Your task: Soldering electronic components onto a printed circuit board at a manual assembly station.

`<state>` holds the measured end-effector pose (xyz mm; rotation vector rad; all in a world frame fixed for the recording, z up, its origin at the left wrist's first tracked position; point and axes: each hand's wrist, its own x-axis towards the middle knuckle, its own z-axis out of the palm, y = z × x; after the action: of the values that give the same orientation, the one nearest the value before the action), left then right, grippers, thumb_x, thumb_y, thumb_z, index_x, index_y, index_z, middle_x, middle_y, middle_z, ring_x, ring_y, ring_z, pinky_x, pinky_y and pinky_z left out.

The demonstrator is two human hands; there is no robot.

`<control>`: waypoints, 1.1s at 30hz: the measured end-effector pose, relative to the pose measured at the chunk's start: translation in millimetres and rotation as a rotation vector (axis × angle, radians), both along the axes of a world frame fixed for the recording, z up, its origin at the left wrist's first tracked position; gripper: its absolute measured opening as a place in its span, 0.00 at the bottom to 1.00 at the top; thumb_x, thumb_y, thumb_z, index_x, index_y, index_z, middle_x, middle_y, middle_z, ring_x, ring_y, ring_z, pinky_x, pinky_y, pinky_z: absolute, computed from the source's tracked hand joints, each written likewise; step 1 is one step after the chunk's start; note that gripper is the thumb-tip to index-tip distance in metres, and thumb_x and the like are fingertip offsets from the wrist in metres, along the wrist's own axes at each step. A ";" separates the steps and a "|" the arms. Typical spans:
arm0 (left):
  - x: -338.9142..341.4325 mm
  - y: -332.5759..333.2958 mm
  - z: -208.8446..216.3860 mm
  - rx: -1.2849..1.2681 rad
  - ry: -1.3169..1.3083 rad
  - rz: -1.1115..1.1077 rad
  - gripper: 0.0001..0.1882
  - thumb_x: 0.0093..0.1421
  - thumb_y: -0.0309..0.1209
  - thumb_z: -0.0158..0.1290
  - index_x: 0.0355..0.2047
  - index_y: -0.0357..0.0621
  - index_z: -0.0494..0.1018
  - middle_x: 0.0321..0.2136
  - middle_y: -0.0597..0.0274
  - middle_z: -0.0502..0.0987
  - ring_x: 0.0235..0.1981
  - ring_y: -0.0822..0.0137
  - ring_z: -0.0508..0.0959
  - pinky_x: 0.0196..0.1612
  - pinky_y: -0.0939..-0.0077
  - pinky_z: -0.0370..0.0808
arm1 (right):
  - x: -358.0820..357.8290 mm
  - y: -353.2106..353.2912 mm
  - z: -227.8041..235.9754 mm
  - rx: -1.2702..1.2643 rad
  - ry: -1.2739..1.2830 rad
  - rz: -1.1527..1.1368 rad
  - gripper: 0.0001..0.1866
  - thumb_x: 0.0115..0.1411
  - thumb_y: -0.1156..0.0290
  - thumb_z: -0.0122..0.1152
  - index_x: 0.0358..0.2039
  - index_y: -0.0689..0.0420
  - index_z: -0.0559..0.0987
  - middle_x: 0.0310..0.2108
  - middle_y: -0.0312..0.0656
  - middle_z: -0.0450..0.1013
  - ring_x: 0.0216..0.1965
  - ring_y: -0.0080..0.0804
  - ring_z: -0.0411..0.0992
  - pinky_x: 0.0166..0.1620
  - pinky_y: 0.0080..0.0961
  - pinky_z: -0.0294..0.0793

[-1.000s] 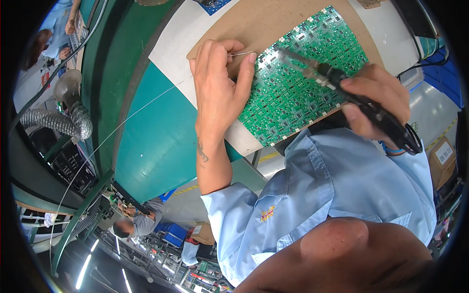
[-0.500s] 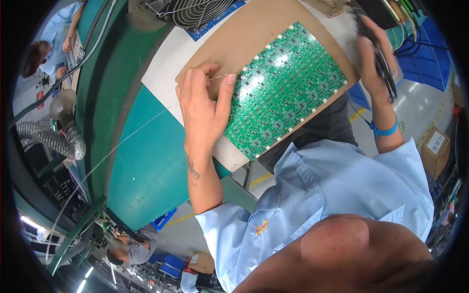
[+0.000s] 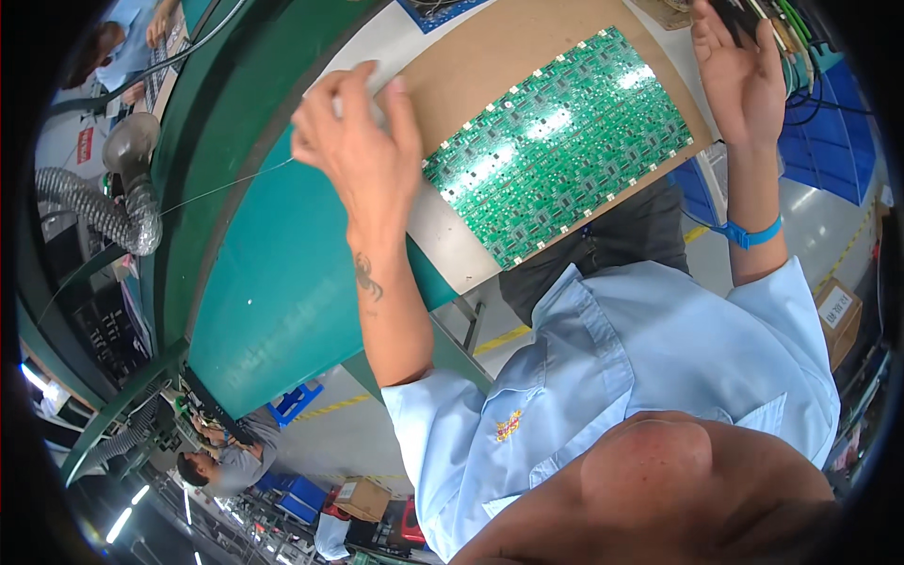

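Observation:
A green circuit board (image 3: 565, 141) full of small parts lies on a brown cardboard sheet (image 3: 471, 56). Left of the board, my left hand (image 3: 363, 141) is raised with curled fingers. A thin wire (image 3: 231, 181) runs in from the left and ends at those fingers; the pinch itself is partly hidden by the hand. My right hand (image 3: 741, 89), a blue band (image 3: 753, 233) round its wrist, is at the upper right, fingers apart and palm showing. Just beyond its fingers are dark objects and several cables (image 3: 791, 38); no tool shows in its grasp.
A green tabletop (image 3: 292, 292) spreads to the left, under a white sheet (image 3: 452, 245). A silvery flexible duct (image 3: 89, 202) with a hood stands at the far left. Blue bins (image 3: 829, 132) are at the right. Other people work at the upper left and lower left.
My left hand has moved left, away from the board's edge, with the wire. My right hand has moved up; the black tool it held no longer shows in it. The view has shifted slightly.

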<state>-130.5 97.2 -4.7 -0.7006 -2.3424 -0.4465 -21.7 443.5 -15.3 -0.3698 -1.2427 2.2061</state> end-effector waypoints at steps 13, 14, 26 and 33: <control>27.6 13.1 -2.7 -0.068 -0.618 -0.343 0.15 0.52 0.41 0.64 0.32 0.43 0.77 0.33 0.65 0.71 0.39 0.63 0.67 0.47 0.66 0.55 | 22.8 -41.1 -3.0 0.466 -0.292 0.216 0.21 0.65 0.67 0.55 0.56 0.61 0.69 0.46 0.48 0.73 0.44 0.37 0.70 0.47 0.27 0.71; 27.6 13.3 -3.3 -0.060 -0.590 -0.352 0.15 0.52 0.41 0.64 0.32 0.43 0.77 0.33 0.65 0.71 0.39 0.63 0.67 0.47 0.66 0.55 | 28.2 -45.0 1.0 0.875 -0.317 0.162 0.22 0.65 0.68 0.55 0.57 0.61 0.68 0.48 0.48 0.72 0.47 0.36 0.69 0.49 0.27 0.70; 28.2 12.1 1.9 0.059 -0.775 -0.372 0.18 0.50 0.38 0.68 0.32 0.40 0.74 0.32 0.64 0.72 0.34 0.65 0.69 0.46 0.69 0.59 | 39.4 -60.5 8.4 1.141 -0.217 0.290 0.27 0.59 0.77 0.60 0.59 0.59 0.67 0.59 0.49 0.66 0.56 0.39 0.68 0.60 0.31 0.65; 34.0 5.8 27.8 0.354 -1.140 -0.385 0.13 0.52 0.30 0.65 0.33 0.40 0.74 0.28 0.65 0.74 0.28 0.71 0.70 0.37 0.79 0.66 | 48.6 -67.5 26.1 0.620 0.068 0.308 0.31 0.56 0.85 0.56 0.61 0.57 0.64 0.63 0.55 0.62 0.63 0.47 0.64 0.67 0.39 0.59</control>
<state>-96.5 103.0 23.2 -0.8434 -2.9629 -1.7590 26.9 376.0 10.8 0.1533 -1.9519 1.9058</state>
